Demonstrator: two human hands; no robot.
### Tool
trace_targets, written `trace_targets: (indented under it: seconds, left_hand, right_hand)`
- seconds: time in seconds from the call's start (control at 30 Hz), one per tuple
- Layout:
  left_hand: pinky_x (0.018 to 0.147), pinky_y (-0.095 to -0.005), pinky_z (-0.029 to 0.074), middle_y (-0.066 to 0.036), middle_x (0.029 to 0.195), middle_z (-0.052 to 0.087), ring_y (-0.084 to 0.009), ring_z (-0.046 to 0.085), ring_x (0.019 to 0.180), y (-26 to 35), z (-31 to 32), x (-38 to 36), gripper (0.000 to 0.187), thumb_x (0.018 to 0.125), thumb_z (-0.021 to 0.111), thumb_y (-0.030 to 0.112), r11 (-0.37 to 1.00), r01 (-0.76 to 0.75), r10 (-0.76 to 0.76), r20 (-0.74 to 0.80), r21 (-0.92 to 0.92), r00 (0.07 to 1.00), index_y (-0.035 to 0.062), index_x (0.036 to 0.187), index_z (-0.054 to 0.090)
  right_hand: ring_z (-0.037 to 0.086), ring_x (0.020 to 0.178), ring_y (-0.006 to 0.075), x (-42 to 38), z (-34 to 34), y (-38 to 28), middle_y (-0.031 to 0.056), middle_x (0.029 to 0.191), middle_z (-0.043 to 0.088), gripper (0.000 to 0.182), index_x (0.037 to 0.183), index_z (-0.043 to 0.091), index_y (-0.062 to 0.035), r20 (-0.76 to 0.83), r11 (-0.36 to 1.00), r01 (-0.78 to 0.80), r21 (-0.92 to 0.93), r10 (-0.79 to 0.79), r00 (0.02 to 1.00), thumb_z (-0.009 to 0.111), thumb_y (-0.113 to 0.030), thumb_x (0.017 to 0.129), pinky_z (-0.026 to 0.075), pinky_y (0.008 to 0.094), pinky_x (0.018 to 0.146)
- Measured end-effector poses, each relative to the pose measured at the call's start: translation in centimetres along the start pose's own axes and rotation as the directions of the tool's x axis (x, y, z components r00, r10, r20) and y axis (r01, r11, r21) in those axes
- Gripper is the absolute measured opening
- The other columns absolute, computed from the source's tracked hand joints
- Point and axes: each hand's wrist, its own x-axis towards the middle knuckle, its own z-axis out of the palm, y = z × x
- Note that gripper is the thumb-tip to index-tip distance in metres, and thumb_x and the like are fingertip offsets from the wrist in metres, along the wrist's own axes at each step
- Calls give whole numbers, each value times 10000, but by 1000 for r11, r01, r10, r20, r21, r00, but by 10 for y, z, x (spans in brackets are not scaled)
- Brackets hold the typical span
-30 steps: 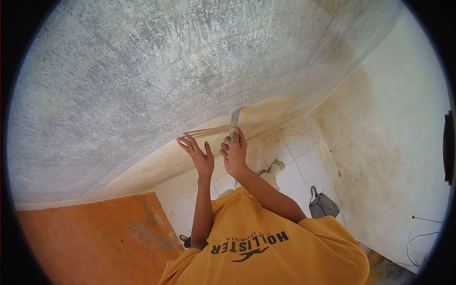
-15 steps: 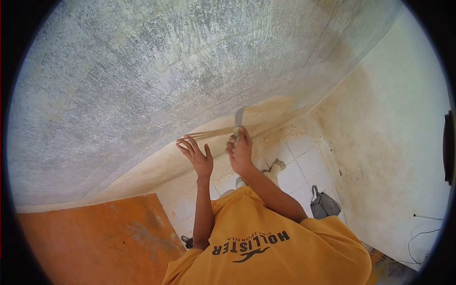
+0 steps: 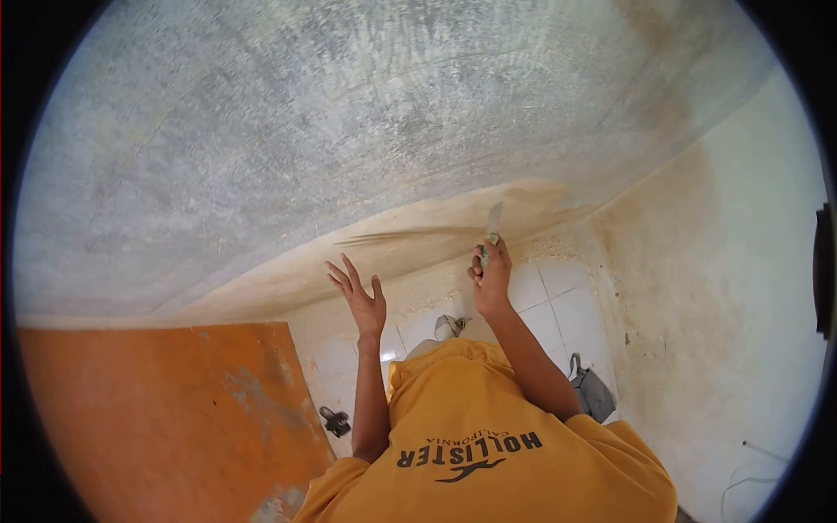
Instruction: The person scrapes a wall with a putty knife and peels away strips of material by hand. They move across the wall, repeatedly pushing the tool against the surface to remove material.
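My right hand (image 3: 494, 283) is closed round the greenish handle of a scraper (image 3: 495, 216). Its flat grey blade points up, over the cream lower band of the wall (image 3: 418, 218). Fingers spread, my left hand (image 3: 362, 301) is held up before that same band with nothing in it. Above the band, the wall's surface (image 3: 261, 131) is rough, patchy grey and white. Finger-like shadows streak across the cream part between the two hands.
An orange panel (image 3: 174, 392) with worn grey patches stands at the left. White floor tiles (image 3: 545, 301) carry crumbs along the wall's foot. A grey bag-like object (image 3: 593, 394) lies by the pale right wall (image 3: 741, 261), and a small black object (image 3: 335, 421) sits near the panel.
My right hand with the scraper has moved to the right along the wall, and the blade now tilts right. My left hand stays spread, a little lower. The view has shifted slightly.
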Motion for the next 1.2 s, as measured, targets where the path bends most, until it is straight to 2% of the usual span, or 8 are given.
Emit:
trace_targets:
  seconds: [0.13, 0.3, 0.6, 0.7, 0.93, 1.0, 1.1, 1.2]
  left_hand:
    - [1222, -576, 137, -289, 1653, -63, -496, 15, 1520, -9, -19, -36, 822, 973, 599, 86, 988, 147, -143, 75, -55, 987, 138, 1630, 108]
    - [1200, -545, 251, -287, 1651, -84, -500, 74, 1512, 0, -36, -77, 834, 968, 605, 71, 959, 277, -265, 164, -52, 950, 145, 1629, 101]
    - [1141, -531, 374, -269, 1653, -116, -510, 134, 1496, 17, -45, -130, 877, 950, 642, 56, 918, 394, -363, 292, -51, 885, 196, 1632, 109]
    - [1073, -578, 440, -183, 1679, -123, -462, 204, 1503, 11, -42, -133, 825, 994, 614, 122, 932, 361, -336, 299, -32, 893, 254, 1632, 107]
    - [1144, -537, 359, -248, 1660, -128, -501, 129, 1503, -5, -53, -103, 852, 963, 635, 75, 948, 295, -245, 318, -119, 916, 186, 1632, 118]
    - [1156, -538, 344, -241, 1662, -128, -495, 107, 1509, -14, -62, -91, 849, 964, 633, 76, 952, 273, -216, 324, -142, 921, 174, 1631, 117]
    - [1173, -536, 319, -236, 1663, -128, -485, 57, 1519, -28, -80, -67, 836, 967, 624, 74, 984, 135, -95, 289, -120, 952, 156, 1630, 121]
    - [1188, -537, 294, -233, 1663, -131, -478, 12, 1523, -37, -101, -39, 820, 970, 613, 71, 996, -33, 55, 270, -88, 961, 151, 1628, 130]
  right_hand:
    - [426, 533, 66, 1, -36, -16, 3, 818, 568, 116, 1119, 549, -150, 16, 995, -74, -68, 75, 997, 551, -210, 1019, 327, 213, 444]
    - [425, 530, 63, 13, -92, -9, -5, 817, 581, 103, 1101, 552, -162, -12, 971, -166, -173, 167, 986, 527, -226, 1026, 318, 224, 459]
    - [444, 532, 51, 16, -137, -6, 12, 878, 592, 242, 1237, 573, -101, -63, 956, -187, -228, 177, 982, 536, -224, 1032, 345, 211, 459]
    - [445, 553, 49, 9, -137, -21, 7, 882, 582, 152, 1132, 559, -118, -66, 961, -92, -261, 78, 995, 542, -217, 1018, 335, 207, 460]
    - [454, 564, 53, -7, -145, -33, 34, 933, 587, 300, 1298, 533, -89, -127, 973, 25, -231, -56, 990, 520, -191, 1016, 347, 210, 471]
    - [489, 598, 56, -14, -144, -27, 67, 1026, 633, 346, 1343, 506, -81, -105, 973, 79, -217, -103, 989, 498, -190, 1015, 368, 208, 485]
    - [524, 620, 62, -35, -122, -11, 88, 1156, 662, 360, 1340, 492, -73, -103, 970, 114, -216, -139, 985, 493, -225, 1014, 392, 206, 503]
    - [525, 610, 71, -54, -78, 25, 69, 1128, 663, 339, 1319, 494, -78, -116, 971, 179, -159, -199, 973, 495, -228, 1015, 380, 213, 490]
